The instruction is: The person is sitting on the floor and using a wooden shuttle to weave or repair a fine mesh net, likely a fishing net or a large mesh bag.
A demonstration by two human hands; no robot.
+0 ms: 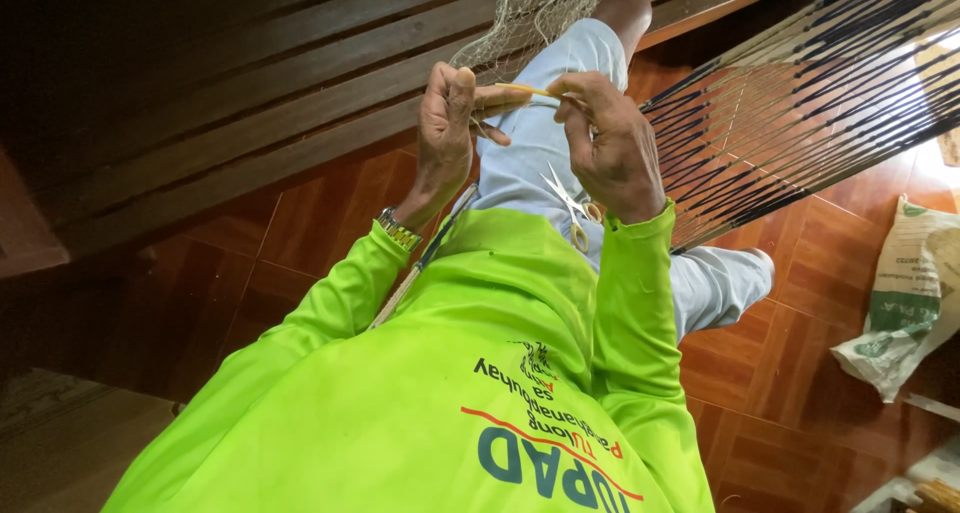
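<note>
A slim yellow netting needle (528,91) is pinched between the two hands, which are held together above the lap. The left hand (446,123) is curled, its thumb and forefinger narrowed onto the near end of the needle and onto the pale mesh of a fishing net (520,13) that runs up and away towards the top edge of the view, over the raised knee. The right hand (610,143) is closed around the other end of the needle, and what appears to be a small pair of scissors (568,208) hangs below its palm, though the way it is carried cannot be told from this angle. A metal wristwatch (399,229) is worn on the left wrist, at the cuff of a bright green long-sleeved shirt (500,373). Light blue trousers (540,153) are seen beneath the hands. Dark wooden planks (250,93) fill the left side, a frame of stretched dark cords (800,103) is set at the right, and a white and green sack (905,293) lies on the reddish tiled floor (780,413) near the right edge. Some risks can be judged from this: the fine twine could slip from the pinch and a knot be left loose, because the grip is so narrow; the dangling blades could snag the mesh or nick a finger, since they are kept just below the working hand.
</note>
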